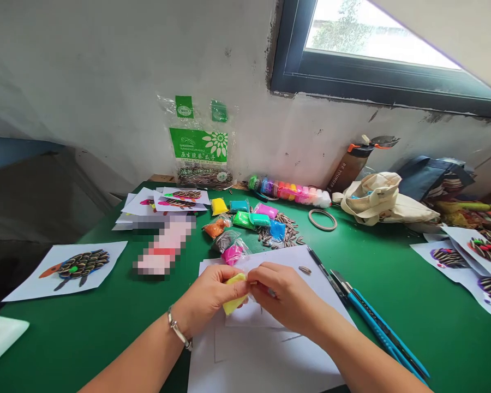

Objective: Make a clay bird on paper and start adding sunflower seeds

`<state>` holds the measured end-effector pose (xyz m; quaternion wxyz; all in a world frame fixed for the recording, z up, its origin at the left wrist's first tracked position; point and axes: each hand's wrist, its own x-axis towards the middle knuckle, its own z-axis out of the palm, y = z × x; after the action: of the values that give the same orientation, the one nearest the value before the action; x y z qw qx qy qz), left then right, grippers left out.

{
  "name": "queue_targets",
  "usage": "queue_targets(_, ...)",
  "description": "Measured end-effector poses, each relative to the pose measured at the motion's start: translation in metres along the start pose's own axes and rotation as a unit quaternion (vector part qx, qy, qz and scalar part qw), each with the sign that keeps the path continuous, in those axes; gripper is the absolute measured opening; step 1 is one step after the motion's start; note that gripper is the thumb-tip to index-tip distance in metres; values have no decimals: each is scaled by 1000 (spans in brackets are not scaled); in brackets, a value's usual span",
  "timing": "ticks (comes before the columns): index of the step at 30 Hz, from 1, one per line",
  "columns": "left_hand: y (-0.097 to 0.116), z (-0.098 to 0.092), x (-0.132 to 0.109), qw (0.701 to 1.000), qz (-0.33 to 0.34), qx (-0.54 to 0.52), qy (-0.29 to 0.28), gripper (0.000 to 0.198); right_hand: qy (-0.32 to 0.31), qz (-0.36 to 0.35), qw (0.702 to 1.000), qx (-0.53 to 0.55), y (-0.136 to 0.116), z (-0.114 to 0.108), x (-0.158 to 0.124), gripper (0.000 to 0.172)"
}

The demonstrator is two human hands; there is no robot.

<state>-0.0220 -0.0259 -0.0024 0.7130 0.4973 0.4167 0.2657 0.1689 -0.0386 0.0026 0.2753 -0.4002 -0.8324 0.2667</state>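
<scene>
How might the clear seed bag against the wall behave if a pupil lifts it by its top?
The seed bag would probably flop, since its clear upper film looks thin and wrinkled. Its weight would likely hang low, as the seeds sit at the bottom. Its shiny surface may feel slippery.

One head-worn view, forward and down, close over the green table (118, 305)

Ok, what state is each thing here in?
Left hand: closed on yellow packet
Right hand: pinching at clear wrapper
Yellow packet: held above white paper; opened or not, unclear
White paper: lying flat
Seed bag: upright, partly filled
Bottle: lid on
Ring: lying flat
Turtle picture: seeds attached
</scene>
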Motion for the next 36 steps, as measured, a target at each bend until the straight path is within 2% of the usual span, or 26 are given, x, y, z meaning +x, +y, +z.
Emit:
queue_targets(8,4,3,0,1000,2,13,14,45,8,32,999,6,-2,2,0,13)
queue_targets(14,8,9,0,998,9,8,66,40,90,70,993,-12,5,18,2,11)
queue_targets(18,5,9,2,994,36,14,99,39,143,120,981,45,9,20,5,7)
queue_targets(21,3,9,3,995,45,2,92,39,140,137,974,114,8,19,6,7)
queue_targets(23,3,9,3,996,47,0,78,40,130,132,972,141,7,18,7,12)
queue_targets(28,4,8,2,997,55,-1,62,40,104,94,979,150,7,15,6,13)
queue_targets(33,1,5,2,997,55,-17,49,37,89,144,957,236,10,10,4,16)
queue_targets(36,-1,4,3,997,56,-23,41,38,67,142,954,255,8,8,5,20)
